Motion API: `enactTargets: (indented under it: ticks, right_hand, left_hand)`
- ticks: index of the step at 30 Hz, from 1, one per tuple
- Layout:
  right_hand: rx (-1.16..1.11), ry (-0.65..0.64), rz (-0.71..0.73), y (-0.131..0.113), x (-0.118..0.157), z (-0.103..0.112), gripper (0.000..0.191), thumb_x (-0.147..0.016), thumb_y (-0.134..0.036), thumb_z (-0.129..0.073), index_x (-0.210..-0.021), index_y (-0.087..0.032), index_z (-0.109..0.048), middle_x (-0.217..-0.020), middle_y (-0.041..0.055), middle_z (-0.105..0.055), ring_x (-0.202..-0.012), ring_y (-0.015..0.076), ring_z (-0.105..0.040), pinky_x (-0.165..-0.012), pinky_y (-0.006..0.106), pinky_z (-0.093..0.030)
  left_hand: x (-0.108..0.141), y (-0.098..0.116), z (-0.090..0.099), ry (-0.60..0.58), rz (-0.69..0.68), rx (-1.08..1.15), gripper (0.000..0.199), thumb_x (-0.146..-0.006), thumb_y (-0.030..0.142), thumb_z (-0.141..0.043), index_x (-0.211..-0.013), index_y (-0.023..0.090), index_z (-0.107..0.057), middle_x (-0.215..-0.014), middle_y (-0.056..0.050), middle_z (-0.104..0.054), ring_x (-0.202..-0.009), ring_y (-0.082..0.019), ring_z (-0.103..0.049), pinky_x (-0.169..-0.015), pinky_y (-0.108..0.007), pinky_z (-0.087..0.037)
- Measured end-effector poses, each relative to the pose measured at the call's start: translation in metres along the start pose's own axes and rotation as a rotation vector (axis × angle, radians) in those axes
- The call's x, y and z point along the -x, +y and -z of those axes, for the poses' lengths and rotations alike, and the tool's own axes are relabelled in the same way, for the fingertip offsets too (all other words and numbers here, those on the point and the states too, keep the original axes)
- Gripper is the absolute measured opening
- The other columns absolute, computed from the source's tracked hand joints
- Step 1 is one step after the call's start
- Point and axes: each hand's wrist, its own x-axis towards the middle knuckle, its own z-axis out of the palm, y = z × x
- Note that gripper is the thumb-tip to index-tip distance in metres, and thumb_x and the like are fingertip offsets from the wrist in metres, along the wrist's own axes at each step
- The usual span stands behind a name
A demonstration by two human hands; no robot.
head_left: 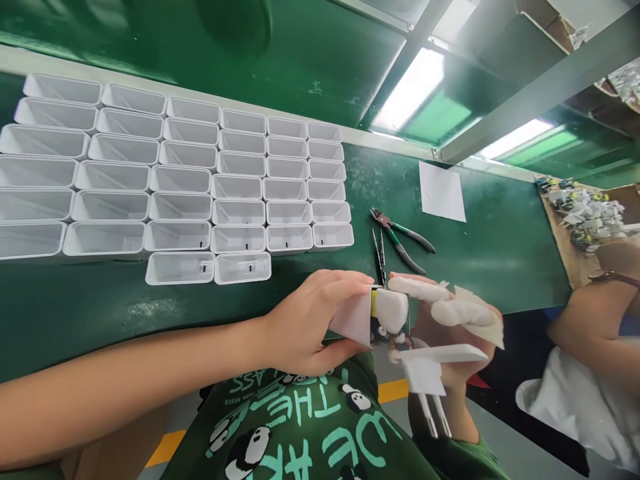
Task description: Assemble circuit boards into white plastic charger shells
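Observation:
My left hand (307,323) is closed around a white plastic housing (350,319), whose open end faces right. At that opening sits an assembly with a white block (393,311), a yellow strip and small wires; how far it reaches inside is hidden. My right hand (447,333), its fingertips wrapped in white covers, is curled around the assembly's right side. From there a white plastic piece (425,375) with two prongs hangs downward. Just beyond my hands, tweezers (379,257) and green-handled cutting pliers (404,241) lie on the green bench.
Rows of open white housings (180,179) fill the bench's left side, two standing in front. A white paper (442,191) lies behind the pliers. At right, a cardboard tray (563,240) holds piled parts, near another person's arm (585,320). A metal shelf frame (530,87) hangs above.

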Motion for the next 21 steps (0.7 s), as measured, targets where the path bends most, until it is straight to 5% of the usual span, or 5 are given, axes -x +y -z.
enactTargets:
  ticks: [5,15,21]
  right_hand:
    - [-0.034,-0.028,0.084,-0.007,-0.003,-0.003,0.030,-0.082,-0.023,-0.077,-0.108,-0.028,-0.064,-0.116,0.0064,-0.073,-0.108,0.0313,-0.070,-0.086,0.051,-0.062]
    - [0.054,-0.078,0.103,-0.001,0.002,-0.006,0.038,-0.081,-0.013,-0.072,-0.114,-0.025,-0.060,-0.124,0.0088,-0.069,-0.117,0.0314,-0.065,-0.095,0.052,-0.057]
    - [0.053,-0.283,0.067,0.013,0.005,0.007,0.073,-0.076,-0.032,-0.084,-0.139,-0.031,-0.048,-0.142,0.0108,-0.056,-0.129,0.0330,-0.056,-0.103,0.056,-0.051]
  left_hand:
    - [0.003,0.000,-0.002,-0.029,0.010,0.028,0.069,-0.082,0.011,-0.066,-0.142,0.017,-0.033,-0.130,-0.019,-0.057,-0.129,-0.028,-0.054,-0.106,-0.046,-0.050]
    - [0.003,-0.001,0.001,-0.100,0.066,0.075,0.071,-0.080,0.007,-0.064,-0.141,0.016,-0.029,-0.132,-0.021,-0.054,-0.132,-0.031,-0.052,-0.109,-0.053,-0.047]
    - [-0.001,-0.003,0.004,-0.219,0.146,0.156,0.085,-0.075,0.012,-0.068,-0.145,0.016,-0.019,-0.134,-0.022,-0.050,-0.128,-0.032,-0.057,-0.102,-0.046,-0.054]
